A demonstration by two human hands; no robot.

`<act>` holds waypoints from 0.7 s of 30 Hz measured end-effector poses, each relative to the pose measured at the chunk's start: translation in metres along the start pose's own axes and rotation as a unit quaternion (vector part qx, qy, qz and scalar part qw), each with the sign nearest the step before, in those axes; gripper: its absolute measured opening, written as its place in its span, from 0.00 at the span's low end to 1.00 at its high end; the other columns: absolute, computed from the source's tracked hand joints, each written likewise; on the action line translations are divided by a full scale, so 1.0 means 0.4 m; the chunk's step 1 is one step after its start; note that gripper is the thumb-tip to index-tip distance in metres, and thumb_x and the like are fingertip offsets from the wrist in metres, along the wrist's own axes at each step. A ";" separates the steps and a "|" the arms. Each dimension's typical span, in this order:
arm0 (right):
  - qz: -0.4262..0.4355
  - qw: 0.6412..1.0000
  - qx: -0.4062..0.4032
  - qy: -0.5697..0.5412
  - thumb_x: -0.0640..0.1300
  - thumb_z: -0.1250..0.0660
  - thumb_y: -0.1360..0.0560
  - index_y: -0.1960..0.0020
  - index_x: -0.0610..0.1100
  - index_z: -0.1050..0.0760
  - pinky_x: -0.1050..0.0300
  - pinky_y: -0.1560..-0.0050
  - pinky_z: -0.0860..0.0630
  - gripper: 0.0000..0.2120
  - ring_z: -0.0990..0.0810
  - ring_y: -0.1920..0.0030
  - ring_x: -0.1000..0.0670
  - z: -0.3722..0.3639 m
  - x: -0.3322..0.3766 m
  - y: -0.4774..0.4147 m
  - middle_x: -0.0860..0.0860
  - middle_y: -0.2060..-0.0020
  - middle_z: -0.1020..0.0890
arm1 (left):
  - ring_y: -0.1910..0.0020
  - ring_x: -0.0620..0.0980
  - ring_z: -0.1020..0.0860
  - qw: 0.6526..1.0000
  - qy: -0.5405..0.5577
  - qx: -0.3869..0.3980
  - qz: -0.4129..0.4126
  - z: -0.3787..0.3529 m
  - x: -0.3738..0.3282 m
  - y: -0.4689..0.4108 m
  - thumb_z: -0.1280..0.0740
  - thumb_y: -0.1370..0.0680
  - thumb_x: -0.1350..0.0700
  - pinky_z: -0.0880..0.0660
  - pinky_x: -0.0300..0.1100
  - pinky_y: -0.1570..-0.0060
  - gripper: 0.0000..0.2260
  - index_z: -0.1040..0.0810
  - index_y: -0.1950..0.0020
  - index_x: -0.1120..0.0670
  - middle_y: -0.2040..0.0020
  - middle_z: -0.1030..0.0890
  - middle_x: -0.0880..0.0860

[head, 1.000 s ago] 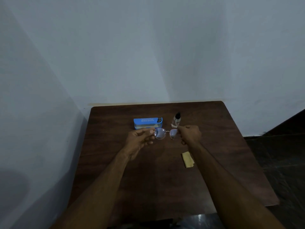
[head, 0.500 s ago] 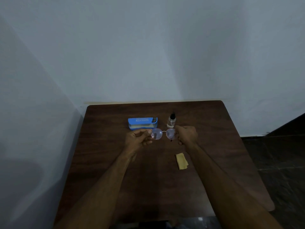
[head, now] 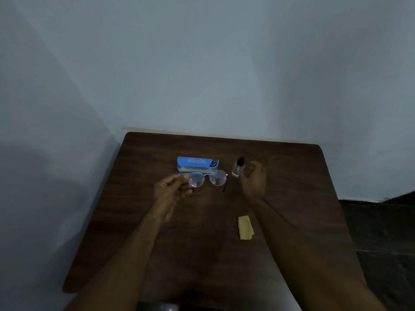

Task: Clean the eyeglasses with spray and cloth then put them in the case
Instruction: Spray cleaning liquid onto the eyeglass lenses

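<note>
Round thin-framed eyeglasses (head: 207, 178) hang above the table with their lenses facing me. My left hand (head: 173, 189) pinches them at the left lens edge. My right hand (head: 253, 176) is off the glasses, just right of the small clear spray bottle with a black cap (head: 238, 168). Its fingers are loosely curled and blurred, and they hold nothing that I can see. The blue eyeglass case (head: 197, 163) lies open just behind the glasses. A folded yellow cloth (head: 246, 227) lies on the table nearer to me, under my right forearm's left side.
The dark wooden table (head: 157, 243) stands in a corner, with pale walls behind it and to its left. Dark floor shows past its right edge. The bottle stands upright between the case and my right hand.
My right hand has let go of the glasses' right side and moved right, beside the spray bottle. My left hand alone holds the glasses now.
</note>
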State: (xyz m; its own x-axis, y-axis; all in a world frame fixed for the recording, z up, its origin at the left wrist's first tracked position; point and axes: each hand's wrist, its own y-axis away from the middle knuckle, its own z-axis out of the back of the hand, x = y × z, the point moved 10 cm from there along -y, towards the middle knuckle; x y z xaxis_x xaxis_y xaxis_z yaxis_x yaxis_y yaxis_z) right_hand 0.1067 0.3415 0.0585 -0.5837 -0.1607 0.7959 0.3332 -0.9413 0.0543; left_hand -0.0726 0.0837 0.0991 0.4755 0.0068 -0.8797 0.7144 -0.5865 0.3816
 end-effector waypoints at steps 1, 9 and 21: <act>0.000 1.000 0.007 0.009 0.43 0.26 0.25 0.31 0.39 0.27 0.47 0.40 0.27 0.24 0.25 0.34 0.39 -0.015 -0.012 -0.008 0.40 0.34 0.24 | 0.59 0.48 0.15 1.000 0.006 -0.006 -0.001 0.004 -0.003 0.000 0.28 0.21 0.61 0.17 0.39 0.59 0.04 0.13 0.49 0.57 0.55 0.13 0.56; 0.046 0.997 0.065 -0.005 0.43 0.24 0.24 0.23 0.42 0.33 0.48 0.32 0.29 0.33 0.28 0.29 0.41 -0.098 -0.036 -0.049 0.43 0.28 0.27 | 0.59 0.48 0.15 0.999 0.014 -0.036 -0.006 0.020 -0.037 -0.002 0.28 0.21 0.61 0.17 0.38 0.60 0.05 0.13 0.48 0.58 0.52 0.13 0.58; 0.019 0.992 0.070 -0.100 0.43 0.30 0.20 0.35 0.42 0.26 0.58 0.48 0.31 0.15 0.19 0.44 0.45 -0.072 0.020 -0.054 0.50 0.49 0.20 | 0.61 0.45 0.15 0.998 0.040 -0.047 -0.023 0.000 -0.088 0.009 0.29 0.20 0.63 0.17 0.36 0.62 0.05 0.14 0.48 0.58 0.55 0.12 0.55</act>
State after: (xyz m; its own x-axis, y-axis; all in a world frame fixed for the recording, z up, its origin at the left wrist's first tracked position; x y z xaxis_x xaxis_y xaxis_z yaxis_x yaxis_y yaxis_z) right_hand 0.0737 0.3519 0.0464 -0.4145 -0.1198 0.9021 0.4606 -0.8826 0.0944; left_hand -0.0869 0.0814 0.1313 0.4785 0.0994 -0.8725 0.7793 -0.5059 0.3698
